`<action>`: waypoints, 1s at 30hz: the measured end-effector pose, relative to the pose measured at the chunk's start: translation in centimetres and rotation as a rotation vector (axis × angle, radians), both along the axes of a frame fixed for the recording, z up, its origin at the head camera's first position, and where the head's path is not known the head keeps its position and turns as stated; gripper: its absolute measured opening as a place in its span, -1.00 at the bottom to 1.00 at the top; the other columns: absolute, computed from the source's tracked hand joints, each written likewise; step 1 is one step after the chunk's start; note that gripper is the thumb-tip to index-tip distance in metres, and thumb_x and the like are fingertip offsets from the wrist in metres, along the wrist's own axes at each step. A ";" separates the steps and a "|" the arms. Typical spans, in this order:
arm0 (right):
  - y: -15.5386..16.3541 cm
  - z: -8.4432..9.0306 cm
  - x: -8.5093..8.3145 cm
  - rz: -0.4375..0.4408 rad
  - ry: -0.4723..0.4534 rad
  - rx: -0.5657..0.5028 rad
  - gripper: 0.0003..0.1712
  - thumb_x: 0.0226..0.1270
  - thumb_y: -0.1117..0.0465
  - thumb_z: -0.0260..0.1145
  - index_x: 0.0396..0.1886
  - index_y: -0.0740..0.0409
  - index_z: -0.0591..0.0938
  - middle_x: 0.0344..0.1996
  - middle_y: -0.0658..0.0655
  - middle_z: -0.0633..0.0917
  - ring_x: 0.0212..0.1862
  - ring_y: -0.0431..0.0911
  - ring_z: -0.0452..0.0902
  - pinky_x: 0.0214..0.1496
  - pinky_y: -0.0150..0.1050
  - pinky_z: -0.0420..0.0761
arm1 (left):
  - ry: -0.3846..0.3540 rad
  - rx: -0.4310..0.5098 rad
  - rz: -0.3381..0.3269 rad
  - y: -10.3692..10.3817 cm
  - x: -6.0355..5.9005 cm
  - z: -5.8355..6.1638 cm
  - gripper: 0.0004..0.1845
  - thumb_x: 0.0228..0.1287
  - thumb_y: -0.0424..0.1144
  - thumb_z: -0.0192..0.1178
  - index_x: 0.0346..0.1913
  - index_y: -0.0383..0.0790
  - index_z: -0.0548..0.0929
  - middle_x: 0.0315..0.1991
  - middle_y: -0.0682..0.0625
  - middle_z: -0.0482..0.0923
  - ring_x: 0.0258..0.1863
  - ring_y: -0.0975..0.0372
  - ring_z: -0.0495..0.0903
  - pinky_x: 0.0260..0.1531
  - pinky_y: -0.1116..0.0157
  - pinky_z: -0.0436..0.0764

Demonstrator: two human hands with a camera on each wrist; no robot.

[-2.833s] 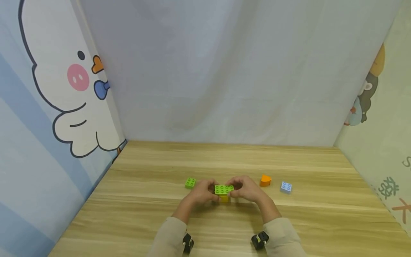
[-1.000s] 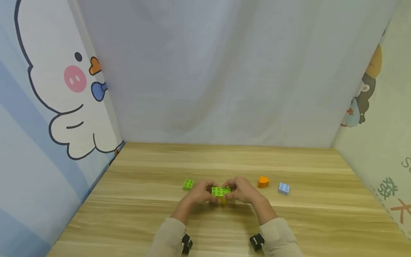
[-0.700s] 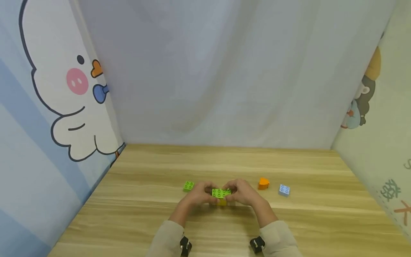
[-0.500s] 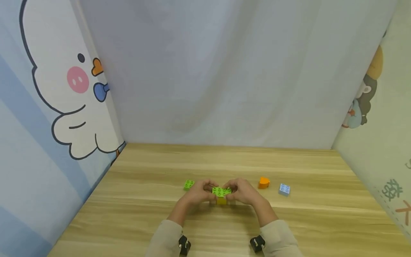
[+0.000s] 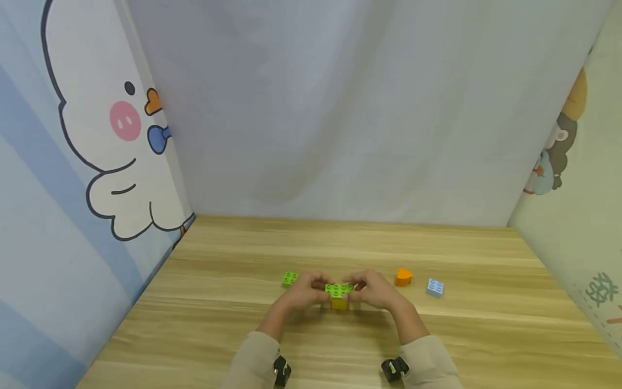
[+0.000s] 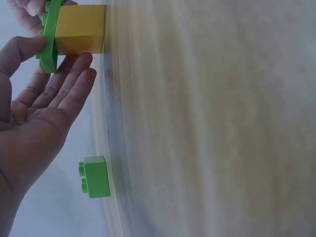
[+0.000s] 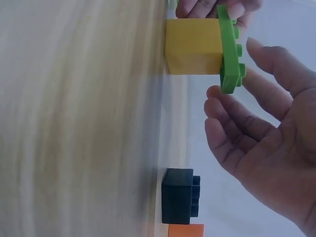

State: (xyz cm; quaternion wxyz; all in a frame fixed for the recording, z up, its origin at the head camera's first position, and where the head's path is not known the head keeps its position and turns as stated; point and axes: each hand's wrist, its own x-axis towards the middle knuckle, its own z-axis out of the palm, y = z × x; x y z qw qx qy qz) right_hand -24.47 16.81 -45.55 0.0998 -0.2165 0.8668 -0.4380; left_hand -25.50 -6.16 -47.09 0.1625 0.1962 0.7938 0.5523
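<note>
1. I see a flat green studded plastic plate (image 5: 339, 289) sitting on a yellow plastic block (image 5: 339, 303) mid-table on the wooden table (image 5: 486, 324).
2. My left hand (image 5: 303, 292) touches the plate's end with relaxed, spread fingers.
3. My right hand (image 5: 376, 290) looks similarly loose beside it, though contact is unclear.
4. A small green brick (image 5: 290, 279) lies left; an orange piece (image 5: 403, 277) lies right.

In the head view, the person's two hands hide most of the flat lime-green studded plate (image 5: 339, 289) and the yellow plastic block (image 5: 339, 303) under it. The left wrist view cuts the plate (image 6: 48, 37) off at the top edge. The right wrist view crops a small orange block (image 7: 185, 230) at the bottom edge, and the wooden tabletop (image 7: 74, 128) there is blurred.
</note>
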 end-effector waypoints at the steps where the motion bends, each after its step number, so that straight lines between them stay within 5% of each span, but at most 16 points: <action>1: 0.0 0.1 0.1 -0.002 0.002 0.001 -0.53 0.32 0.28 0.45 0.16 0.43 0.66 -0.06 0.25 0.76 -0.15 -0.07 0.61 -0.15 -0.18 0.65 | 0.001 -0.003 -0.001 0.0 0.0 0.0 -0.61 0.25 -0.46 0.28 0.14 -0.48 0.61 0.04 -0.27 0.69 0.05 0.00 0.66 0.03 0.12 0.66; 13: 1.4 1.4 1.6 -0.070 0.004 0.001 -0.42 0.33 0.26 0.43 0.30 0.40 0.58 0.24 0.43 0.60 0.18 0.29 0.55 0.13 0.17 0.63 | 0.001 -0.015 -0.017 0.4 -0.1 0.4 -0.63 0.26 -0.48 0.28 0.14 -0.48 0.61 0.05 -0.28 0.69 0.04 0.02 0.66 0.04 0.13 0.66; 23: 3.3 1.6 2.5 -0.141 -0.072 -0.066 -0.33 0.32 0.28 0.48 0.37 0.43 0.50 0.30 0.51 0.50 0.25 0.41 0.46 -0.07 0.00 0.72 | -0.009 -0.020 -0.024 0.5 0.0 -0.1 -0.62 0.27 -0.50 0.27 0.16 -0.48 0.61 0.03 -0.27 0.69 0.02 0.05 0.67 0.00 0.14 0.67; 30: 4.8 1.2 2.6 -0.140 -0.038 -0.041 -0.36 0.36 0.24 0.46 0.36 0.40 0.52 0.31 0.42 0.55 0.23 0.34 0.51 0.06 0.07 0.68 | -0.020 -0.014 -0.019 0.4 0.1 0.1 -0.63 0.28 -0.49 0.26 0.15 -0.47 0.60 0.03 -0.26 0.69 0.02 0.06 0.67 0.01 0.18 0.66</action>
